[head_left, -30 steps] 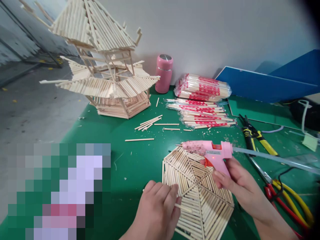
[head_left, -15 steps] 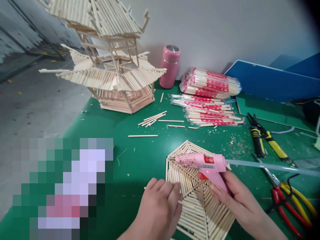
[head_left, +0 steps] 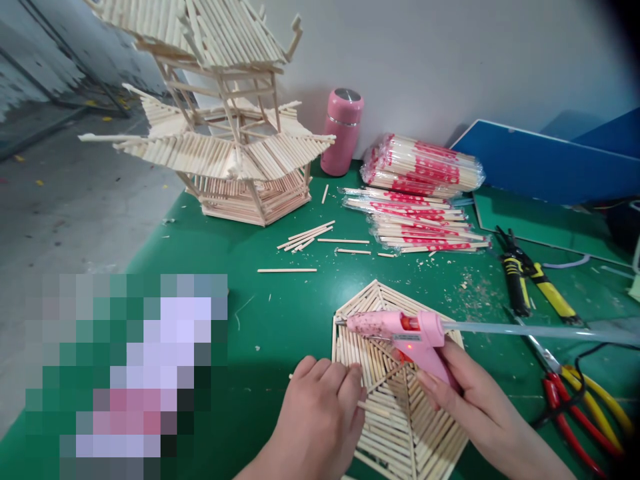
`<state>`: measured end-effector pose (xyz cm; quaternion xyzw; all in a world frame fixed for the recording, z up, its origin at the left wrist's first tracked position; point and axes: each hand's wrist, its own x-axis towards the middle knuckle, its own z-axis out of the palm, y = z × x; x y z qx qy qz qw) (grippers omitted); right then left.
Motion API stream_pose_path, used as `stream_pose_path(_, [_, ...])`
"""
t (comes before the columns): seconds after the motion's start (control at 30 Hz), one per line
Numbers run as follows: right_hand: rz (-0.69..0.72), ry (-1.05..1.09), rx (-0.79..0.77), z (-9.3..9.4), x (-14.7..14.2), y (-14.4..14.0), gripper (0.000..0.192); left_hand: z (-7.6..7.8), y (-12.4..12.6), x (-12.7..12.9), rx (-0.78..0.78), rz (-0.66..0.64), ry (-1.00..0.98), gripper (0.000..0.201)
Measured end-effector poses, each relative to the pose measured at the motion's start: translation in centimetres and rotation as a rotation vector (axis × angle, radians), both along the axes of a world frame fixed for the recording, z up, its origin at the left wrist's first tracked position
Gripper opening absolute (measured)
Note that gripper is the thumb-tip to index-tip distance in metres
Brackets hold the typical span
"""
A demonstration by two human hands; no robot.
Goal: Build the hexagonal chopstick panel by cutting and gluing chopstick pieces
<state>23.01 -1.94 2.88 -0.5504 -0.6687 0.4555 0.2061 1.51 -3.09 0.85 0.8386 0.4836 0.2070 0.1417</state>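
Observation:
In my right hand is a pink hot glue gun, my fingers wrapped round its handle. A small light glows on its side, and its nozzle points left at the left edge of a hexagonal panel of wooden sticks. A long clear glue stick runs out of its back. My left hand is closed at the panel's left side, fingers curled under. The tip of a thin wooden stick pokes out beside it; the rest is hidden by the hand.
A stick-built pagoda model stands at the back left, beside a pink flask. Wrapped chopsticks and loose cut sticks lie behind the panel. Cutting pliers and red-and-yellow-handled tools lie right, near a black cord.
The glue gun has shifted slightly left and down, its nozzle staying near the panel's left edge. My left hand has hardly moved.

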Motion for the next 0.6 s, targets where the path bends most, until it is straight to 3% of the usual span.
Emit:
stream_pose_path(0.37, [-0.015,-0.023,-0.013,0.55,-0.49,0.33,0.041,0.34,-0.05,0.04,-0.083,0.007,0.019,0.020])
stream_pose_path(0.6, [-0.008,-0.047,0.001,0.36,-0.23,0.25,0.041,-0.11,-0.12,-0.18,0.024,0.058,0.063,0.021])
